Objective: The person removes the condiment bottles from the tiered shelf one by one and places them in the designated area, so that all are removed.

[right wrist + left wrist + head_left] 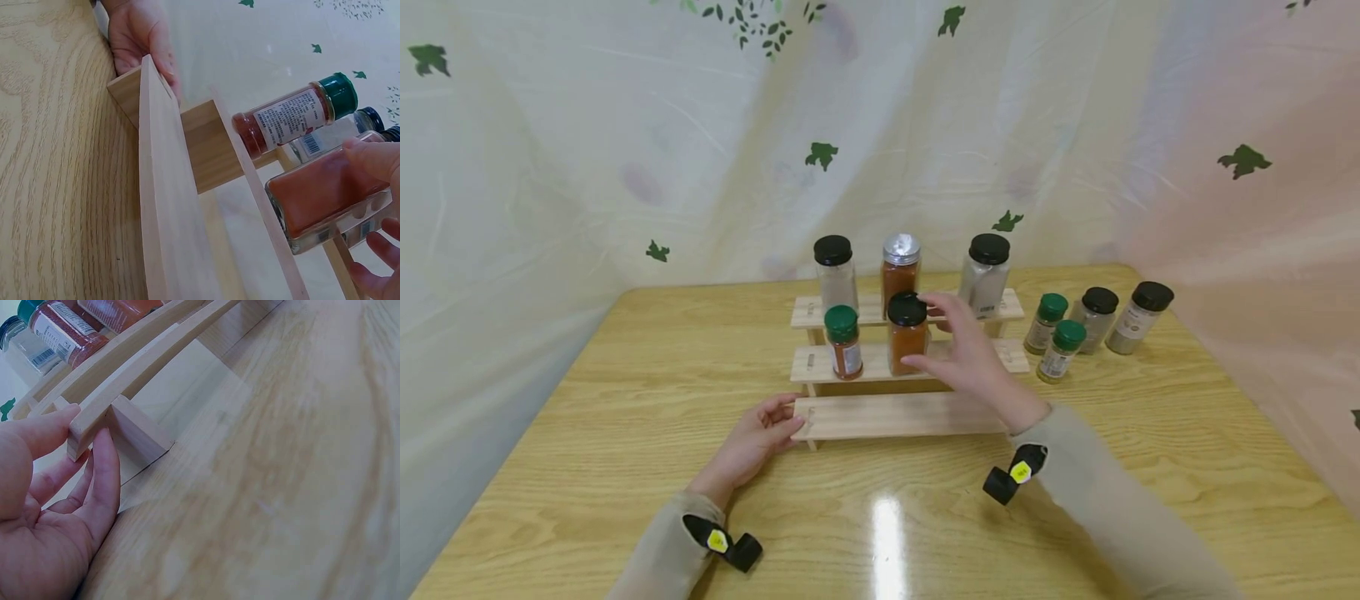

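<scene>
A three-tier wooden spice rack (pixel 880 417) stands on the table. My left hand (pixel 758 440) pinches the left end of its lowest board, thumb above and fingers below. On the middle tier, a black-lidded jar of orange-red spice (pixel 908 346) stands right of a green-lidded spice jar (pixel 844 354). My right hand (pixel 968 354) is spread in a loose C at the black-lidded jar's right side. In the right wrist view one fingertip lies at this jar's shoulder (pixel 331 187) and other fingers hang apart from the glass.
The top tier holds a black-lidded jar (pixel 837 279), a silver-lidded jar (pixel 900 271) and another black-lidded jar (pixel 987 275). Several more jars (pixel 1055 360) stand on the table (pixel 1150 450) right of the rack. A leaf-patterned cloth (pixel 880 125) hangs behind.
</scene>
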The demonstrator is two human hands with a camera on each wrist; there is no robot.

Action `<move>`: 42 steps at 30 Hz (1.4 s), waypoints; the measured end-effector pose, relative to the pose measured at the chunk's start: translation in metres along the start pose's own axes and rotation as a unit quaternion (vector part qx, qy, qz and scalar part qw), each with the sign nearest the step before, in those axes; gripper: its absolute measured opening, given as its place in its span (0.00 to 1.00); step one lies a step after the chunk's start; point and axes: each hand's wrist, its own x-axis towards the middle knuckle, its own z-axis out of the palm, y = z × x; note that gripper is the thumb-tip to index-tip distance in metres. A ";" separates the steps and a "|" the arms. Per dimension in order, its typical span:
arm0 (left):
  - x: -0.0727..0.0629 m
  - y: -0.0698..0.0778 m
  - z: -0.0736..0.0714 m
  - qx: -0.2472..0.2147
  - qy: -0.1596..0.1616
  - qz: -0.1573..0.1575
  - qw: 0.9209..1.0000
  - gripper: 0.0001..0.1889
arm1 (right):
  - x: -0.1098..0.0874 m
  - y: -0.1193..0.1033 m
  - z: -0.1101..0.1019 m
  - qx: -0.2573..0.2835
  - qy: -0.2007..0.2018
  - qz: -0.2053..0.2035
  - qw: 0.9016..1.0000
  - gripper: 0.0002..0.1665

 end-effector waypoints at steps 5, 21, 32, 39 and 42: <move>0.000 0.000 0.000 0.003 0.000 0.001 1.000 0.27 | 0.000 0.000 0.004 0.012 -0.006 0.022 1.000 0.48; -0.001 0.001 0.001 0.002 0.004 0.004 1.000 0.27 | -0.003 0.002 0.016 0.058 0.030 0.020 0.998 0.44; -0.002 0.001 0.001 0.010 0.006 -0.001 1.000 0.27 | -0.003 0.007 0.017 0.071 0.023 0.025 0.997 0.41; -0.002 0.001 0.001 0.005 0.004 0.003 1.000 0.27 | -0.003 0.006 0.017 0.081 0.020 0.034 0.996 0.42; -0.002 0.000 0.001 0.005 0.003 0.004 1.000 0.27 | -0.003 0.006 0.017 0.084 0.018 0.035 0.996 0.42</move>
